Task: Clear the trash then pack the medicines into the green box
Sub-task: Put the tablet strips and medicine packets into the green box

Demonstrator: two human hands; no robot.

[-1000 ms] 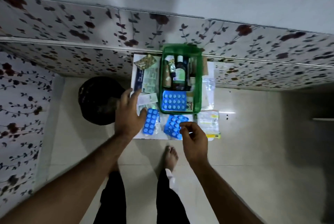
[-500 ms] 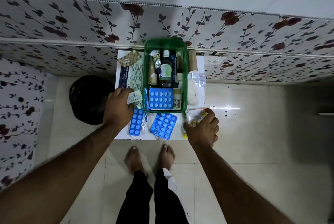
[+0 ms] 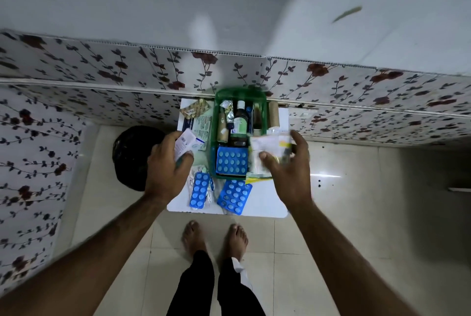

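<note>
The green box (image 3: 213, 122) stands at the back of a small white table (image 3: 265, 203), holding a dark bottle (image 3: 239, 122), tubes and a blue blister pack (image 3: 232, 161). My left hand (image 3: 168, 170) grips a white paper packet (image 3: 184, 145) just left of the box. My right hand (image 3: 288, 162) holds a clear plastic packet (image 3: 271, 148), blurred, over the box's right side. Two blue blister packs (image 3: 199, 189) (image 3: 234, 196) lie on the table in front of the box.
A black trash bin (image 3: 132, 155) stands on the tiled floor left of the table. A gold foil strip (image 3: 195, 109) and a printed leaflet (image 3: 201, 124) lie left of the box, a cardboard roll (image 3: 274, 114) on its right. Floral wall panels run behind. My bare feet are below.
My right hand lifted the clear packet from the table's right front and carried it up over the box. My left hand picked the white packet off the table.
</note>
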